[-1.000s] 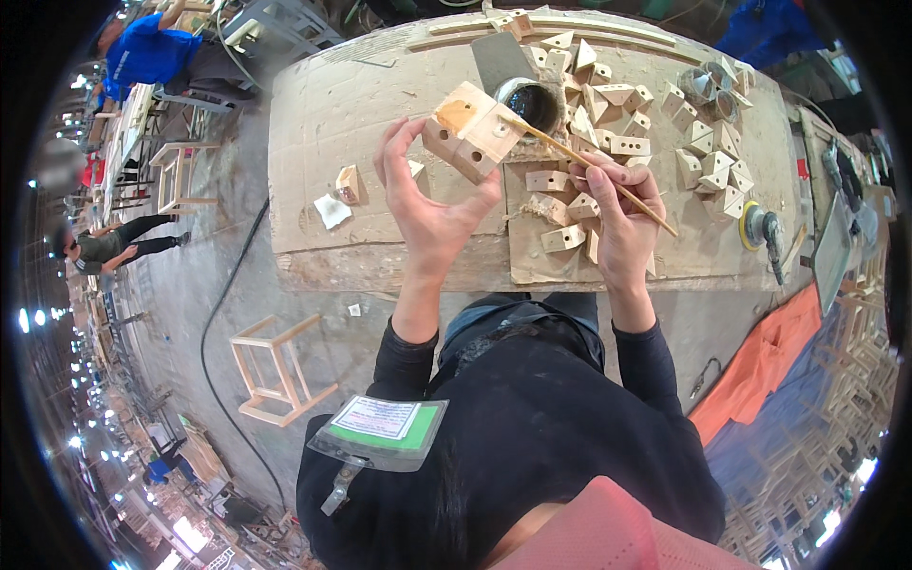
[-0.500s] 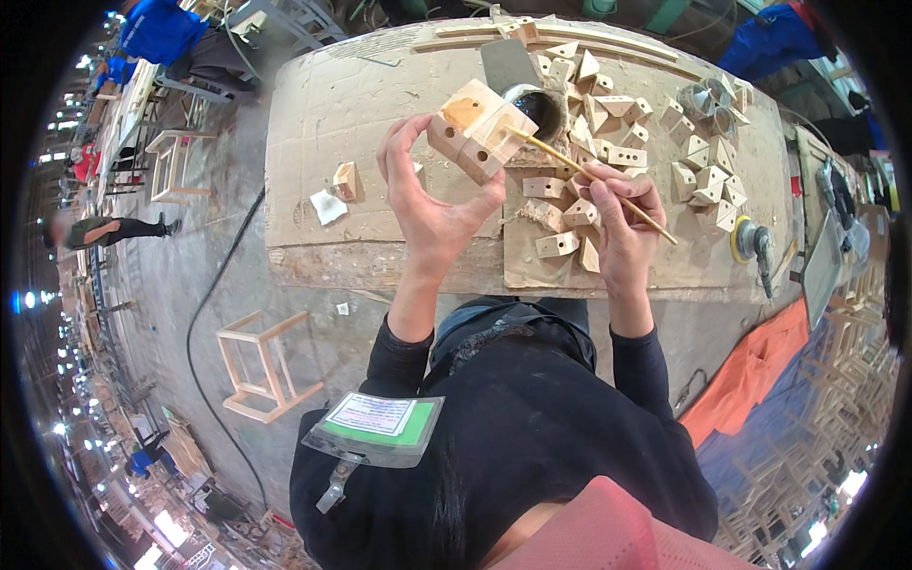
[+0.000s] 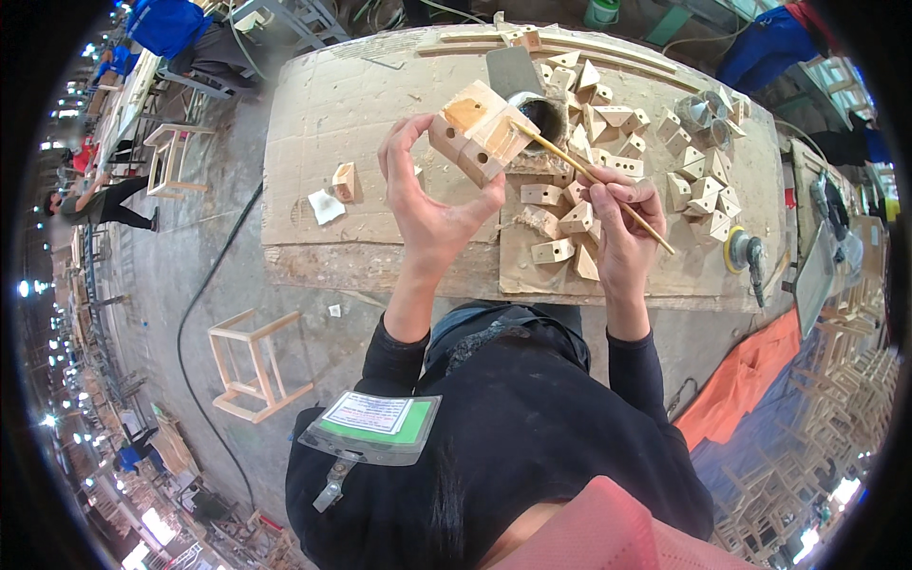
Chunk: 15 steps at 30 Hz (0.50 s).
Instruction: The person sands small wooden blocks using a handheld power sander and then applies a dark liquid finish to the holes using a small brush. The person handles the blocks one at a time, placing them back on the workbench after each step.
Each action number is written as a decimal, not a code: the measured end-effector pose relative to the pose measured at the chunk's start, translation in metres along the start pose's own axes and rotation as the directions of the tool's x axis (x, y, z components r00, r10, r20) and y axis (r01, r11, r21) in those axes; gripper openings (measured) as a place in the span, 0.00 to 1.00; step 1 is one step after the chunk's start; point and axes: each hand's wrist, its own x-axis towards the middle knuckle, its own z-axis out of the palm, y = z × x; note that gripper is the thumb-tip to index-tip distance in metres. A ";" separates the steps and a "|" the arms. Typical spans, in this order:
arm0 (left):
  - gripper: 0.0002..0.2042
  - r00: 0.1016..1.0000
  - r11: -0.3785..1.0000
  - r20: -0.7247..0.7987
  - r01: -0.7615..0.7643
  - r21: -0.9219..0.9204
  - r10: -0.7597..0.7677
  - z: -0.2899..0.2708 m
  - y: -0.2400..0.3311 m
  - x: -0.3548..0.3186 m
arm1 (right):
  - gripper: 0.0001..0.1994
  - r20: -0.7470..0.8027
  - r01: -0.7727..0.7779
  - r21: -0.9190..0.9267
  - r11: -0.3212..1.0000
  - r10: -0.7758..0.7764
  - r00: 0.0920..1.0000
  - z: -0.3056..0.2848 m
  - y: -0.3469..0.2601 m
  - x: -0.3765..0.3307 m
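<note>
My left hand (image 3: 432, 214) grips a pair of pale wooden blocks (image 3: 463, 142) side by side, thumb below and fingers at the left. Round holes show in the blocks, and a yellowish patch marks the upper face. Between the fingertips of my right hand (image 3: 622, 217) is a thin wooden stick (image 3: 559, 152), slanting up to the left. Its tip meets the right-hand block's face, where a wet-looking streak shows. Just behind the blocks lies a dark-mouthed round container (image 3: 542, 116), its rim crusted. Drilled wooden blocks (image 3: 577, 217) lie scattered near my right hand.
On the worktable (image 3: 332, 95) are a lone block (image 3: 345, 181), a white scrap (image 3: 326, 207), glass jars (image 3: 705, 112) and a disc sander (image 3: 738, 249). Long wood strips (image 3: 589, 49) line the far edge. A stool frame (image 3: 255, 366) and a black cable (image 3: 214, 256) are on the floor.
The stick's tip has shifted slightly right and up along the block's face. Both hands keep their hold. At far left, a person has moved an arm and leg.
</note>
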 end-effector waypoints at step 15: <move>0.37 0.992 0.987 -0.073 0.115 0.111 -0.107 -0.013 -0.061 0.026 | 0.08 0.237 0.281 -0.493 0.824 -0.183 0.954 -0.021 -0.011 -0.003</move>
